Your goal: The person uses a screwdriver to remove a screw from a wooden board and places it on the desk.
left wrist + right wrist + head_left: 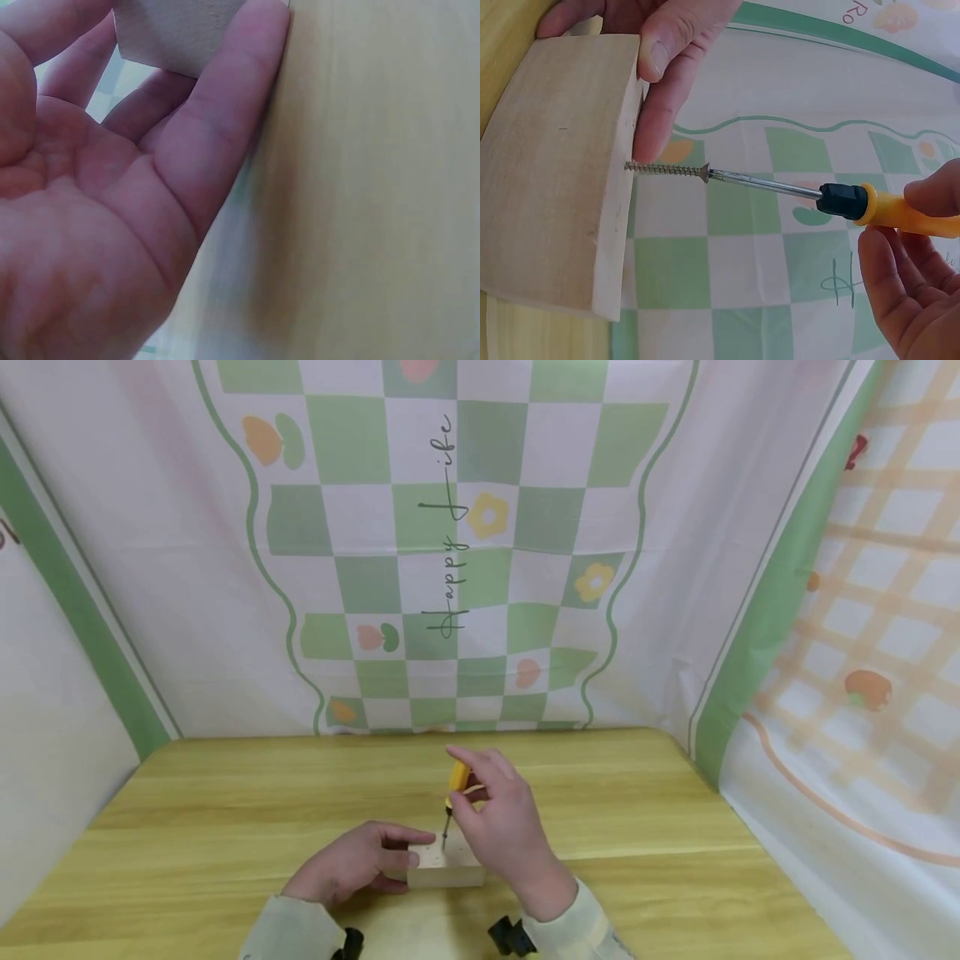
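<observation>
A pale wooden block (446, 877) lies on the table, and my left hand (356, 862) grips its left end between thumb and fingers. Part of the block (169, 34) also shows beyond the palm in the left wrist view. My right hand (504, 818) holds a screwdriver (889, 212) by its yellow handle, above the block. The screwdriver's metal shaft meets the head of a long screw (669, 170). That screw stands out of the block's top face with its tip at the wood and most of its thread exposed.
The wood-grain table (240, 793) stretches out on both sides of the block. Behind it hangs a cloth (367, 527) with green checks and lettering. Another cloth (862, 693) with orange checks hangs at the right. Black wrist mounts (512, 935) sit near the sleeves.
</observation>
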Demonstrator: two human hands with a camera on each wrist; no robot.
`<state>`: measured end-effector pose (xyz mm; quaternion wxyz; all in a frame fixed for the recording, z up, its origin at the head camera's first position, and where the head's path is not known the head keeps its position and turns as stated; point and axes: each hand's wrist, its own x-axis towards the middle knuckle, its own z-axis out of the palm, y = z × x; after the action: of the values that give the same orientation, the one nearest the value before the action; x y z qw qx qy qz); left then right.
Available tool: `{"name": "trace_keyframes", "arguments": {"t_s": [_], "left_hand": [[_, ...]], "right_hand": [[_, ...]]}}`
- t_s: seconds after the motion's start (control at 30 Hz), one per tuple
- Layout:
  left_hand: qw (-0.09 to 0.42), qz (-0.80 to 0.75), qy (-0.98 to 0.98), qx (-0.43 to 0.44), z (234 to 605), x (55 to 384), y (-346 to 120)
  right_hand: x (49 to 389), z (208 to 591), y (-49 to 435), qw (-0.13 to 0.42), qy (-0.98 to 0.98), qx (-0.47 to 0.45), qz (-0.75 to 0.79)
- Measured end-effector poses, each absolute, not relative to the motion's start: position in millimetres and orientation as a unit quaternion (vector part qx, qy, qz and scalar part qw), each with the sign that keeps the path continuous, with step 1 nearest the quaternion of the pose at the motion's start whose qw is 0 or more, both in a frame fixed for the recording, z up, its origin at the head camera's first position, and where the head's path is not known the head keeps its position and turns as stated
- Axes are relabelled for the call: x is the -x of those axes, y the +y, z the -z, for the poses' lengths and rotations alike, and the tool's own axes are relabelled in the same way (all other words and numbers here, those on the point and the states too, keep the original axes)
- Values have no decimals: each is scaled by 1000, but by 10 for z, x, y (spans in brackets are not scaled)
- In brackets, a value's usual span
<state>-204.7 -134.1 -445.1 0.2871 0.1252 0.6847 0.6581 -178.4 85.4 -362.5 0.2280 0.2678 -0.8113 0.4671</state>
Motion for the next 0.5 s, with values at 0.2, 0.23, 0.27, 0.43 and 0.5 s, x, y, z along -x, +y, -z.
{"name": "trace_keyframes", "arguments": {"t_s": [0.2, 0.23, 0.27, 0.43, 0.5], "left_hand": [[289, -656, 686, -123, 4433, 2045, -1344], [289, -656, 686, -122, 4430, 2046, -1344], [289, -656, 687, -121, 4430, 2047, -1344], [289, -659, 685, -118, 4439, 2041, -1339], [290, -661, 682, -120, 4454, 2037, -1337]], "right_hand": [[1791, 3620, 873, 239, -808, -266, -469], [1790, 3616, 876, 239, -808, -265, -470], [1790, 3610, 880, 237, -809, -262, -470], [1805, 3524, 960, 179, -803, -185, -537], [1864, 3474, 1070, 136, -783, -132, -592]]}}
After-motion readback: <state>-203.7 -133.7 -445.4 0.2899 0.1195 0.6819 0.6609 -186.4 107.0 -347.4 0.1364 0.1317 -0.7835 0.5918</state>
